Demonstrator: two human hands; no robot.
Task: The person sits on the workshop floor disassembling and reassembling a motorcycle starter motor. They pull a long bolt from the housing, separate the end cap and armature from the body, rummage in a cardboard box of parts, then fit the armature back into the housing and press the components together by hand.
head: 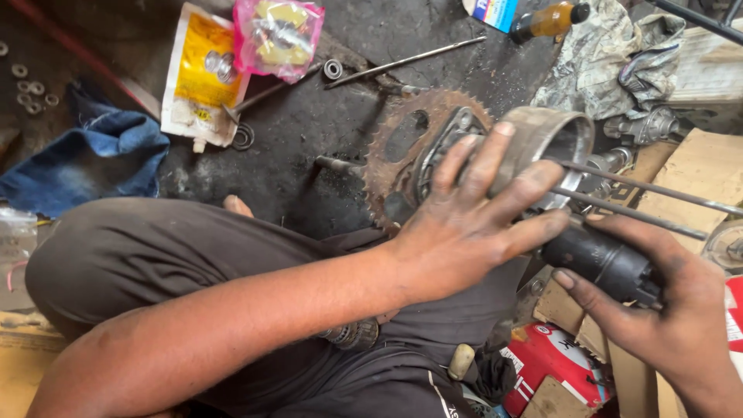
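My left hand (472,217) lies spread over a greasy metal hub (546,135), fingers wrapped on its round drum. A rusty toothed sprocket (395,155) is fixed to the hub's far side. My right hand (658,310) grips a black cylindrical tool (600,259) just below the hub, at the lower right. Two thin metal rods (650,205) run from the hub toward the right edge. My bent knee in dark trousers (155,255) fills the lower left.
On the oily dark floor lie a yellow-and-white pouch (200,73), a pink packet (279,35), a long rod (402,62), rings and washers (31,89), blue cloth (93,159), an amber bottle (549,19), grey rag (611,54), cardboard (696,174) and a red can (553,360).
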